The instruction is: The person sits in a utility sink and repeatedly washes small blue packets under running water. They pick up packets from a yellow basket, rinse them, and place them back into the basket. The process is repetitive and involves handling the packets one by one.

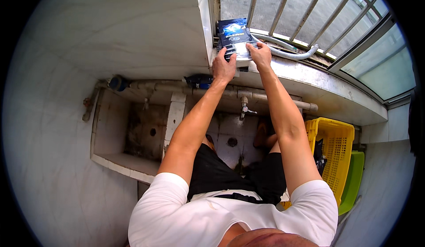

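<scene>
A stack of flat black-and-blue packets (235, 38) rests on the window ledge ahead of me. My left hand (224, 68) holds its near left corner, thumb and fingers closed on the edge. On the right side, my right hand (260, 55) grips the near right corner, with the thumb towards the top packet. A pale patch shows on the top packet between my hands. Below the ledge, near my left wrist, another dark blue packet (201, 81) lies on the pipe along the wall.
Metal window bars (280, 8) and a grey corrugated hose (287, 53) are just beyond the ledge. Below are a tap (245, 108) and a tiled basin (104, 127). A yellow crate (341, 136) containing dark packets stands right, beside a green one (354, 176).
</scene>
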A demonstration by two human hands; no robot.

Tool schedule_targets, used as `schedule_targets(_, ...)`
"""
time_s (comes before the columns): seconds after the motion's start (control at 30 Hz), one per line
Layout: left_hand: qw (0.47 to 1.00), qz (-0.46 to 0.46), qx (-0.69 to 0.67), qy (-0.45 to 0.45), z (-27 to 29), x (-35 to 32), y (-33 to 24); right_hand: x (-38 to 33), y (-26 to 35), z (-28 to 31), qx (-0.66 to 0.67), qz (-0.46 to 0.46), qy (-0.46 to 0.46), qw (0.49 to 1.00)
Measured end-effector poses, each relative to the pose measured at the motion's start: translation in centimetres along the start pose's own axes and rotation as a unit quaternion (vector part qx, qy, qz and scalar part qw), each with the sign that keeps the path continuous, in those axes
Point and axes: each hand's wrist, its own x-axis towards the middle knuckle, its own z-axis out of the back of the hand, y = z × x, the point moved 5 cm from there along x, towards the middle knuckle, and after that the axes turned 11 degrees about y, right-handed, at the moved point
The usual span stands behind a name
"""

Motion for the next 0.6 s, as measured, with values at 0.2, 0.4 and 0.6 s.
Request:
schedule_targets(0.2,0.991,0.006,-0.088,0.101,-1.9,-2.1,-2.4,-1.5,-1.6,1.7,0.33,-0.125,0.113,0.929)
schedule_targets(0.4,0.924,0.121,-0.363,0.004,-1.2,-1.7,2.1,-4.3,-2.3,2.8,0.464,-0.106,0.167,0.863)
schedule_targets(0.6,0.757,0.182,-0.582,0.235,-1.2,-5.5,-3.3,-16.0,-1.3,5.6,0.359,0.069,0.123,0.923)
